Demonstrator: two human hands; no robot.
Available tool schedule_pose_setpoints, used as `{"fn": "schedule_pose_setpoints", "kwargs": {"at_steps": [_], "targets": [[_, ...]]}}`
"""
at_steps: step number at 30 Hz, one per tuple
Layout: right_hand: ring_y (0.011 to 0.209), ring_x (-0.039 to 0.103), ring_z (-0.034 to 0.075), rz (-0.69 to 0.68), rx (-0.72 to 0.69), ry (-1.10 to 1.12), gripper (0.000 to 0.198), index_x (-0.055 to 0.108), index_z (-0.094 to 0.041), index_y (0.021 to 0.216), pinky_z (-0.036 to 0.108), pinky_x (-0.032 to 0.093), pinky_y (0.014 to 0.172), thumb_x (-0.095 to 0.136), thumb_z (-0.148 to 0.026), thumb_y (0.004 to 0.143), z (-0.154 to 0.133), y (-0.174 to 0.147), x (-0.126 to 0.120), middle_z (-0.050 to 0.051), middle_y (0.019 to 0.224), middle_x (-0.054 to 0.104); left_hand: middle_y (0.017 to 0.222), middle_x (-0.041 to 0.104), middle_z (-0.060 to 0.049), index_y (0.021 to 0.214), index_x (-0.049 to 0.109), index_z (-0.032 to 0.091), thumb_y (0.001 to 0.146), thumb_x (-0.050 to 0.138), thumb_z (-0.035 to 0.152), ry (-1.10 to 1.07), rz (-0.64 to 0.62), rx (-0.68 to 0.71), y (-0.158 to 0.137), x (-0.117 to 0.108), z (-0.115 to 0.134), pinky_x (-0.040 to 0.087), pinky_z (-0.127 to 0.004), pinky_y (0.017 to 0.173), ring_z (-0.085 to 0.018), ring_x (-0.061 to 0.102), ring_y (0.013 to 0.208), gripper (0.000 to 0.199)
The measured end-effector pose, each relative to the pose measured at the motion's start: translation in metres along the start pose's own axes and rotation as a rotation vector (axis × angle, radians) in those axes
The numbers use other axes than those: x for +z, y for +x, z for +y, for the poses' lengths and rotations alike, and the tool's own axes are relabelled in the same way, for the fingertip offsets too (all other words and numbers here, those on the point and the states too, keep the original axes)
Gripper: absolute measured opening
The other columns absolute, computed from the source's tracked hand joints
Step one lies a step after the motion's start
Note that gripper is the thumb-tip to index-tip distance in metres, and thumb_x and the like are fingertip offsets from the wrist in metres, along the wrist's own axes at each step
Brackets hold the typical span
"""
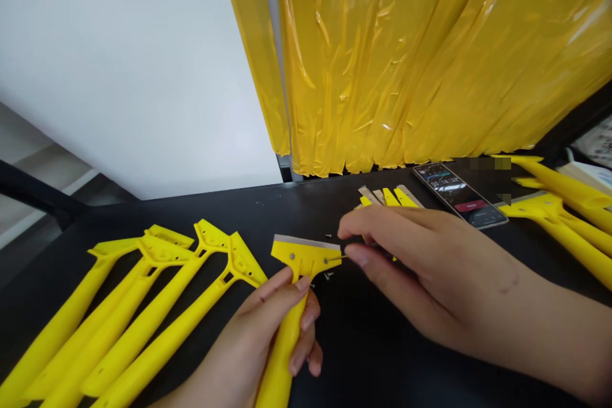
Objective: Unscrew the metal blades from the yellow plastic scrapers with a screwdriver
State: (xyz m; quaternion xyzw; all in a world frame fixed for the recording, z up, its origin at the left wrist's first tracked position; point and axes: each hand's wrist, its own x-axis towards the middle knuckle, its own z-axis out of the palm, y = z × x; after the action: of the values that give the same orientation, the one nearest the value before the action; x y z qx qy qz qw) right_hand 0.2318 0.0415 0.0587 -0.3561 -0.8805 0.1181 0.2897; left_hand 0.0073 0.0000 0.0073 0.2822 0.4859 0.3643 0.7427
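Observation:
My left hand [258,331] is closed around the handle of a yellow scraper [306,255], its thumb near the head. The head faces away from me, with a metal blade along its far edge and two screws on its face. In my right hand [425,268], thumb and forefinger pinch a thin metal driver [342,258]. Its tip meets the right-hand screw [326,261]; the rest of the tool is hidden by the fingers. Several small loose screws [328,276] lie beside the scraper head. Behind my right hand, blades and yellow cover pieces [392,196] are partly covered.
Several yellow scraper handles [176,319] without blades lie at the left of the black table [229,204]. A phone [459,194] showing a timer rests at the back right. More yellow scrapers [564,223] lie beyond it. Yellow plastic sheeting [406,64] hangs behind the table.

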Motion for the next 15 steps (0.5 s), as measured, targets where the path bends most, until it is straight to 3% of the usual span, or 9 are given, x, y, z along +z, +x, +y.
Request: {"fn": "schedule_pose_setpoints", "kwargs": {"at_steps": [3, 8, 15], "targets": [[0.077, 0.066, 0.017, -0.013, 0.002, -0.048, 0.018, 0.059, -0.021, 0.117, 0.032, 0.049, 0.067, 0.045, -0.016, 0.107, -0.0006, -0.0008, -0.0004, 0.001, 0.093, 0.069, 0.072, 0.059, 0.002, 0.085, 0.060, 0.023, 0.101, 0.062, 0.039, -0.008, 0.007, -0.002, -0.0003, -0.0003, 0.0000, 0.055, -0.030, 0.062, -0.013, 0.039, 0.052, 0.023], [0.094, 0.070, 0.019, 0.015, -0.033, -0.041, 0.026, 0.055, -0.020, 0.127, 0.033, 0.053, 0.080, 0.048, -0.012, 0.103, -0.0003, -0.0034, -0.0009, 0.005, 0.110, 0.071, 0.073, 0.059, 0.002, 0.082, 0.058, 0.023, 0.101, 0.061, 0.038, -0.020, 0.005, 0.006, 0.0005, 0.0002, -0.0003, 0.056, -0.031, 0.062, -0.013, 0.039, 0.052, 0.024], [0.102, 0.067, 0.022, 0.051, -0.074, -0.038, 0.025, 0.056, -0.020, 0.125, 0.037, 0.053, 0.088, 0.051, -0.013, 0.102, -0.0002, -0.0024, 0.0007, 0.006, 0.112, 0.068, 0.073, 0.058, 0.002, 0.079, 0.058, 0.022, 0.101, 0.059, 0.036, -0.028, -0.009, 0.043, 0.0004, 0.0015, -0.0012, 0.057, -0.031, 0.060, -0.011, 0.038, 0.050, 0.027]]}}
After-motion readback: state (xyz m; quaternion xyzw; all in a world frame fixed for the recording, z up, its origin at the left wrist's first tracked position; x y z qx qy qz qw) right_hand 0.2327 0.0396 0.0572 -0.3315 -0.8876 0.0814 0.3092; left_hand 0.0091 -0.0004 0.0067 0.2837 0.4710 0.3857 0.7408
